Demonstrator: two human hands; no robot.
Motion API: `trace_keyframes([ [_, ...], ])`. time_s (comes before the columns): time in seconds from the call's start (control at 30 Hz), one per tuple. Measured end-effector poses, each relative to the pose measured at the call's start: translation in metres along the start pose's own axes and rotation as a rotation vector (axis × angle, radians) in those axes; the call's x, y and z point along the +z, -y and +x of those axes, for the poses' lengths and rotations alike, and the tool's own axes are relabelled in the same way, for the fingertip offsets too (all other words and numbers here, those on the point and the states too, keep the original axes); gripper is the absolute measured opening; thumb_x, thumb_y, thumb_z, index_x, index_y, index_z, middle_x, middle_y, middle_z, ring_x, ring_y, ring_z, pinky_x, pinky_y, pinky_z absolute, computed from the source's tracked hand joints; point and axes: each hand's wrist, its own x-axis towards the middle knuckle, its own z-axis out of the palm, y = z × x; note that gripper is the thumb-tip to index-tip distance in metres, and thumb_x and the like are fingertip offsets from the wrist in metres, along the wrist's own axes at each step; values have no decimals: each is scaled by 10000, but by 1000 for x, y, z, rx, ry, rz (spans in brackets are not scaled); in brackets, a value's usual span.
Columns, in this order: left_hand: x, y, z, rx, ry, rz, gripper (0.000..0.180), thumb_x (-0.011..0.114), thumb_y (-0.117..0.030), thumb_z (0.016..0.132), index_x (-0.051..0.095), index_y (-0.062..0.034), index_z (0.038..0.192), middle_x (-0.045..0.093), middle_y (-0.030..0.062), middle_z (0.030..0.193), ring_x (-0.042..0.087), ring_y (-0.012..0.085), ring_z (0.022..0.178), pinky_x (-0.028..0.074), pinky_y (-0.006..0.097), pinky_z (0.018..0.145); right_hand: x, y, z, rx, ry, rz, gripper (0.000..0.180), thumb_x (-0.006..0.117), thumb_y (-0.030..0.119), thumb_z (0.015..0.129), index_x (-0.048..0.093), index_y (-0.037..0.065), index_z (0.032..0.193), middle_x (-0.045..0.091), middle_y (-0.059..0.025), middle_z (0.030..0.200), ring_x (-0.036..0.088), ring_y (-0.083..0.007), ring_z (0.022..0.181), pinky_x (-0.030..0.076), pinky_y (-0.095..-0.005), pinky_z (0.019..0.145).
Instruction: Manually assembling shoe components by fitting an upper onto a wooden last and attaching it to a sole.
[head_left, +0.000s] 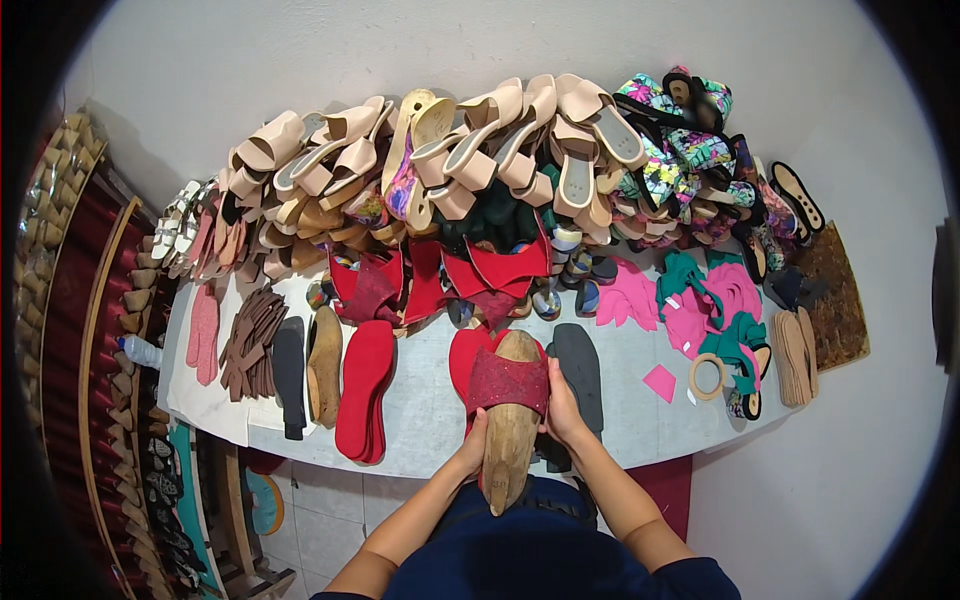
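A worn wooden shoe last is held toe-away over the table's near edge, between both my hands. A dark red, glittery strap upper wraps across its front part. My left hand grips the left side, below the strap's edge. On the other side, my right hand closes around the strap's right edge, its thumb along the last. Red insoles lie partly hidden behind the last. Just to the right are dark grey insoles. The undersides of the last and strap are hidden.
Beige heeled sandals are piled along the wall. Left on the table lie stacked red insoles, another wooden last and brown straps. Pink and green pieces spread right, beside a tape roll. Shelves of lasts stand left.
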Motion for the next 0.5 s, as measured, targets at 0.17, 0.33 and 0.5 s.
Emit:
trace_keyframes([
  [0.17,10,-6,-4,-40,-53,-59,764,202,-633,804,358,-4,1208,530,157,1059,557,239,891,454,345,776,-1,0,4,-64,71,118,490,201,439,912,338,105,1243,479,-58,1121,511,-92,870,443,-221,644],
  [0.33,-5,5,-9,-92,-114,-6,625,291,-512,866,294,-22,1255,458,129,1171,490,223,1017,401,338,865,-5,-3,9,-3,103,253,487,230,385,920,324,39,1250,410,-119,1240,393,-205,1144,291,-351,974],
  [0.5,4,3,-8,-20,-293,-43,553,329,-417,895,193,-69,1303,342,125,1267,383,198,1137,342,333,927,-8,1,8,25,124,322,493,246,353,923,301,-6,1256,381,-137,1265,382,-222,1156,262,-353,1000],
])
